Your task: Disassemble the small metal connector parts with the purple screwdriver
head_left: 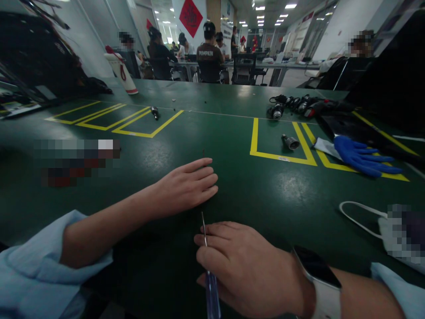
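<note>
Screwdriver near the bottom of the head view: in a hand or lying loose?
In hand: the right hand holds the screwdriver, its thin metal shaft showing ahead of the grip and its bluish handle behind.

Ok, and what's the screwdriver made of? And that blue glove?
Screwdriver: its shaft looks like polished steel, being thin, grey and shiny. Its handle seems like glossy, maybe see-through plastic, with light streaks.
Blue glove: perhaps a matte rubber coating, since the blue is even; its pale cuff could be cloth, but any weave is too small to see.
</note>
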The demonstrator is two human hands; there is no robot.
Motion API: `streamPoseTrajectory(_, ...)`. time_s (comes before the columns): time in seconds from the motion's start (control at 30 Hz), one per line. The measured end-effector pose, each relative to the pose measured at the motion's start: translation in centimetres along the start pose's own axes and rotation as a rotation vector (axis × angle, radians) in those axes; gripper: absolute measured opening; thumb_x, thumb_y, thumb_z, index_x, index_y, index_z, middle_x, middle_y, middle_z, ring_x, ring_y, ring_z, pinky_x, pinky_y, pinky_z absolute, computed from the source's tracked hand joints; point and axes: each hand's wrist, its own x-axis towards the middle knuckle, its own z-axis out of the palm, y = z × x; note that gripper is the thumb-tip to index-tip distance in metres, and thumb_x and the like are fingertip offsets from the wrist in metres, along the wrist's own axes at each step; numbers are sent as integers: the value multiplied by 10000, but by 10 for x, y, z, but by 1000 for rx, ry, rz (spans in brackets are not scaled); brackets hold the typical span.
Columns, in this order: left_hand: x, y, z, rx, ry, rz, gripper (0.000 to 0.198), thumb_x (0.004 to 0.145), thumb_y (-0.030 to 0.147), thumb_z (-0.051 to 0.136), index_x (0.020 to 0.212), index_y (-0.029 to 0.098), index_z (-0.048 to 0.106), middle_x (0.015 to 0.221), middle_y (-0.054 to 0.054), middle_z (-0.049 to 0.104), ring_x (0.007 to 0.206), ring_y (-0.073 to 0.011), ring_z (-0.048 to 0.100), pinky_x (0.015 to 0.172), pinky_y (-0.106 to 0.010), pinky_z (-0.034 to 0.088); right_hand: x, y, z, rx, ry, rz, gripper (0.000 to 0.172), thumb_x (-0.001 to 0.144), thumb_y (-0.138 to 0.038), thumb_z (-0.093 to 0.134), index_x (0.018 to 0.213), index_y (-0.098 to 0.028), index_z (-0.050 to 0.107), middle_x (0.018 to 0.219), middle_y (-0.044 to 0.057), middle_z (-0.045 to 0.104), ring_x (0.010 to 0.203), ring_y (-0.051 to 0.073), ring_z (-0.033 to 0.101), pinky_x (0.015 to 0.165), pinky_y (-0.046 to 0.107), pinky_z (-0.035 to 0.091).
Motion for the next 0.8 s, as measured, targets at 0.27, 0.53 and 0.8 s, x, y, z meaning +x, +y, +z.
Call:
streamPoseTrajectory(0.27, -1, -2, 0, -62, 10, -9, 243, 865, 94, 464, 954, 212, 658, 968, -28, 668, 946, -158, 599, 1117, -400, 278, 0, 1, 0, 14, 5, 7, 194, 920, -282, 434, 943, -145, 570, 938, 90, 687, 899, 199, 612, 814, 339, 470)
streamPoseTrajectory(0.53, -10, -8, 10, -186, 93, -250, 284, 868, 112, 463, 1030, 244, 655, 1072, -49, 671, 1056, -234, 536, 907, -418, 414, -2, 0, -8, 175, 434, 229, 139, 891, -221, 473, 888, -170, 602, 755, 46, 639, 691, 162, 573, 623, 308, 446)
streamPoseTrajectory(0.8, -7, -7, 10, -962, 309, -798, 343, 757, 197, 631, 1098, 164, 627, 1040, -80, 677, 913, -200, 649, 761, -333, 543, 7, 29, -12, 574, 681, 692, 97, 856, -239, 516, 849, -172, 585, 752, 19, 655, 670, 151, 621, 546, 269, 479)
